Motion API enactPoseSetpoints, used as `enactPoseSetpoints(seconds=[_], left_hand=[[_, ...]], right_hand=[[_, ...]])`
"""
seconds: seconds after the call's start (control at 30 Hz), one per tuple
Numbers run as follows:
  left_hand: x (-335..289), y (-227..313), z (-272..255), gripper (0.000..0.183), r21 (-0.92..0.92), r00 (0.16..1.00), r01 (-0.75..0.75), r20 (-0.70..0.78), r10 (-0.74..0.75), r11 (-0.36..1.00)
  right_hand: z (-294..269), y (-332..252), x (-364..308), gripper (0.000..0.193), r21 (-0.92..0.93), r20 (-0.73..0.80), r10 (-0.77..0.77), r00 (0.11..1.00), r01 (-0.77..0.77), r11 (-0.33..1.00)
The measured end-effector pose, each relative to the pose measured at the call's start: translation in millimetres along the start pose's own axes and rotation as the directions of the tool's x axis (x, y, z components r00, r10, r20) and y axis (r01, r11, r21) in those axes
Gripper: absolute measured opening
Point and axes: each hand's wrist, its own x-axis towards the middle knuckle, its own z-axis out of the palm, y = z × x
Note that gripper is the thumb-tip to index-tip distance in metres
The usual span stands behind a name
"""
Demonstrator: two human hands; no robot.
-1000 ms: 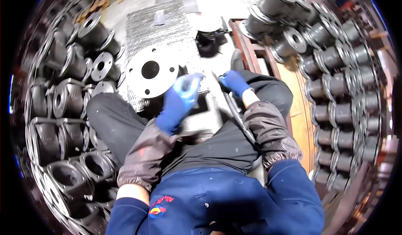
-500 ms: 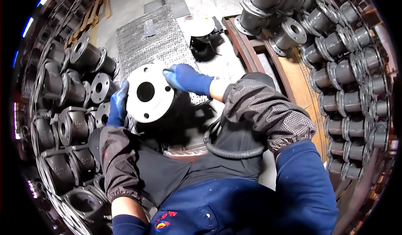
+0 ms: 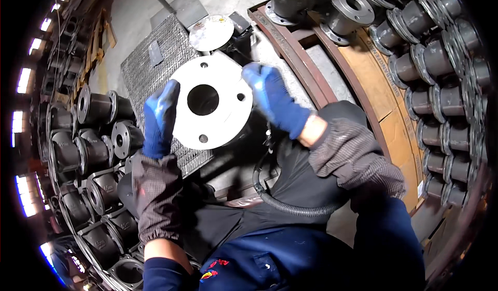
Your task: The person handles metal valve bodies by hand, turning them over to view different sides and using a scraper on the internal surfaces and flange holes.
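Note:
Between my knees a flanged cast-metal pipe fitting turns its pale round face up toward me, with a dark central bore and several bolt holes. My left hand, in a blue glove, wraps its fingers round the flange's left edge. At the upper right edge my gloved right hand has its curled fingers on the rim. The fitting's body below the flange lies mostly in shadow. Beyond it is a round pale metal disc on a dark base, beside a ribbed grey mat.
Stacked dark flanged fittings line the left side, and more fittings are piled on the right. A reddish-brown metal frame and cardboard lie before the right pile. A grey corrugated hose curves over my right thigh.
The view has shifted, and the fitting with both hands now appears further right. Its flange looks larger and closer. Both hands stay at its rim.

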Motion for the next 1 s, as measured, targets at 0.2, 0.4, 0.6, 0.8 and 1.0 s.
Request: enactPoseSetpoints(seconds=[0.2, 0.4, 0.6, 0.8, 1.0], left_hand=[[119.7, -4.0, 92.6, 0.03, -0.199, 0.975, -0.222, -0.063, 0.213, 0.955], [209.0, 46.3, 175.8, 0.04, -0.709, 0.899, 0.437, 0.364, -0.244, 0.553], [225.9, 19.4, 275.4, 0.041, -0.711, 0.864, 0.5, 0.445, -0.234, 0.494], [217.9, 20.1, 316.9, 0.059, -0.621, 0.912, 0.406, 0.316, -0.26, 0.67], [225.6, 28.4, 318.4, 0.051, -0.733, 0.881, 0.473, 0.38, -0.282, 0.488]], right_hand=[[-88.2, -60.9, 38.3, 0.012, -0.185, -0.283, -0.224, 0.933, 0.176, 0.967], [-186.6, -63.5, 80.7, 0.022, -0.448, -0.481, -0.347, 0.805, 0.115, 0.887], [-257.8, -26.4, 109.0, 0.017, -0.887, -0.255, -0.553, 0.793, 0.036, 0.461], [-261.8, -13.1, 99.9, 0.013, -0.395, -0.591, -0.319, 0.741, 0.079, 0.915], [-260.9, -8.2, 104.9, 0.019, -0.441, -0.654, -0.367, 0.661, 0.061, 0.896]])
